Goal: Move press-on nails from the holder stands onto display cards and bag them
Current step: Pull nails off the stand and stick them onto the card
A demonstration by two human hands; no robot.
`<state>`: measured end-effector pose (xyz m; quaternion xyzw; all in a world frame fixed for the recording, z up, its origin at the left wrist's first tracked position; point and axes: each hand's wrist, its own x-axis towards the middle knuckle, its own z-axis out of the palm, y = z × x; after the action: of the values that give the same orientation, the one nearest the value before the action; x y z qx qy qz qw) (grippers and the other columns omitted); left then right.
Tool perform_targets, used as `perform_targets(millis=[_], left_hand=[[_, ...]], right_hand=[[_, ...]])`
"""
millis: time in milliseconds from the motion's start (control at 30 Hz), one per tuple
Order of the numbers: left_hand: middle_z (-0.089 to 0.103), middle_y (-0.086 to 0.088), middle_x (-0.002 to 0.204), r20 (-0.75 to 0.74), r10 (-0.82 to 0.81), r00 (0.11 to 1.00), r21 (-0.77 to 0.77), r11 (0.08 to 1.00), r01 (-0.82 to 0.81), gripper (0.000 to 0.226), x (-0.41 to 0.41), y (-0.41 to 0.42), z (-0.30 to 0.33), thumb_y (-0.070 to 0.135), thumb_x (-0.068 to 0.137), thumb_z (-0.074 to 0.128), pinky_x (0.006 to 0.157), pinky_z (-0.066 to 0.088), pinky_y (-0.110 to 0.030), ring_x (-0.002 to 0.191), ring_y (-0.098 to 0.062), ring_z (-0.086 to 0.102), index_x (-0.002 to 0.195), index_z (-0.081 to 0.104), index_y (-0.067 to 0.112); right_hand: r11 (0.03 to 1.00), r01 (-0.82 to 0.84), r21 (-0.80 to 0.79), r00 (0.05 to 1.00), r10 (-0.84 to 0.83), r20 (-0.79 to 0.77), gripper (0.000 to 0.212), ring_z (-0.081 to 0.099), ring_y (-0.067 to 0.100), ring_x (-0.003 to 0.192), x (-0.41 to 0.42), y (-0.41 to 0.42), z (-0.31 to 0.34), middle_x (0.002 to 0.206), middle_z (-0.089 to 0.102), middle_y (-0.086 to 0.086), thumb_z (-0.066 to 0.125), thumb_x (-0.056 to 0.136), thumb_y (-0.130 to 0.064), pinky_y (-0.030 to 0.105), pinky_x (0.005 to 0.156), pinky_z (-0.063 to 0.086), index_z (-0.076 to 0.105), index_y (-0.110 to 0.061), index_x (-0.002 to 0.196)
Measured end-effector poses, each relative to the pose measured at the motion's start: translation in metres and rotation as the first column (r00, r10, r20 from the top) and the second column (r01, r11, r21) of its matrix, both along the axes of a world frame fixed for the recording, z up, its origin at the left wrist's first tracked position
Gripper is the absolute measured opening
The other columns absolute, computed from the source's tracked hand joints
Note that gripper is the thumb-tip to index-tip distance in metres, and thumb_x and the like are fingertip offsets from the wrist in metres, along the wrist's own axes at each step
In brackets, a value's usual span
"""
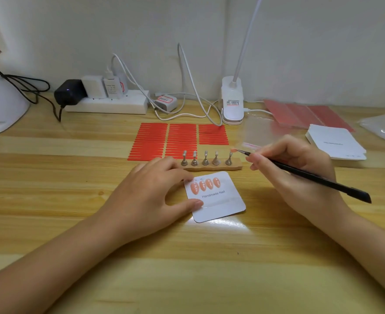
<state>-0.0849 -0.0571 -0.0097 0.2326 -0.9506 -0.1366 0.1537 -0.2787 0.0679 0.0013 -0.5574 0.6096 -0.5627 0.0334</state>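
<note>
right now my left hand (155,191) lies on the wooden table (73,200) with its fingers spread loose, and the thumb tip and fingertips press on the left edge of the white display card (223,205). four peach press-on nails (205,184) sit in a row along the top of that card, above the words "handmade nail". just behind the card is the wooden holder base (211,167) with five little metal stands (206,158) on it, and the four on the left are bare. my right hand (291,168) pinches a black tool (311,175) like a pen. its thin tip touches one more peach nail (233,150), right at the top of the stand on the far right. behind the stands lie red sticky strips (180,139). a pile of white cards (334,141) and clear bags (381,129) wait on the right.
</note>
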Motion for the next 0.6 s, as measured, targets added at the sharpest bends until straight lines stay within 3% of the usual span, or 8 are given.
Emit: perform_targets(millis=[133, 300, 467, 600], left_hand=[[0.046, 0.022, 0.101, -0.045, -0.033, 0.998, 0.042, 0.999, 0.035, 0.065, 0.001, -0.004, -0.002, 0.069, 0.068, 0.041, 0.086, 0.034, -0.022, 0.095, 0.003, 0.04, 0.116, 0.062, 0.032], [0.046, 0.018, 0.102, -0.048, -0.06, 0.997, 0.084, 0.994, 0.064, 0.063, 0.003, -0.007, -0.003, 0.068, 0.07, 0.037, 0.088, 0.035, -0.026, 0.096, 0.0, 0.04, 0.118, 0.061, 0.035], [0.046, 0.019, 0.101, -0.053, -0.062, 0.997, 0.081, 0.995, 0.066, 0.06, 0.003, -0.007, -0.005, 0.065, 0.072, 0.037, 0.086, 0.033, -0.021, 0.095, 0.0, 0.039, 0.117, 0.062, 0.035], [0.046, 0.02, 0.102, -0.058, -0.058, 0.997, 0.093, 0.994, 0.063, 0.059, 0.003, -0.006, -0.006, 0.065, 0.072, 0.038, 0.087, 0.028, -0.012, 0.094, 0.002, 0.038, 0.118, 0.061, 0.036]], right_hand=[[0.998, -0.061, 0.027, 0.997, 0.062, -0.052, 0.012, 0.067, 0.009, 0.066, 0.0, 0.004, 0.002, 0.075, 0.069, -0.006, 0.069, 0.079, -0.021, 0.022, 0.062, 0.054, 0.061, -0.021, 0.072], [0.997, -0.07, 0.034, 0.992, 0.073, -0.101, 0.019, 0.066, 0.007, 0.064, 0.001, 0.006, -0.005, 0.074, 0.068, -0.007, 0.067, 0.078, -0.016, 0.018, 0.061, 0.052, 0.057, -0.031, 0.072], [0.995, -0.049, 0.091, 0.98, 0.065, -0.189, 0.008, 0.064, 0.002, 0.068, 0.001, 0.009, -0.015, 0.074, 0.068, -0.008, 0.068, 0.079, -0.013, 0.008, 0.066, 0.047, 0.064, -0.015, 0.071], [0.992, -0.041, 0.116, 0.939, 0.078, -0.335, 0.008, 0.063, 0.006, 0.067, 0.0, 0.01, -0.014, 0.07, 0.068, -0.001, 0.067, 0.077, -0.007, 0.011, 0.065, 0.048, 0.065, -0.005, 0.069]])
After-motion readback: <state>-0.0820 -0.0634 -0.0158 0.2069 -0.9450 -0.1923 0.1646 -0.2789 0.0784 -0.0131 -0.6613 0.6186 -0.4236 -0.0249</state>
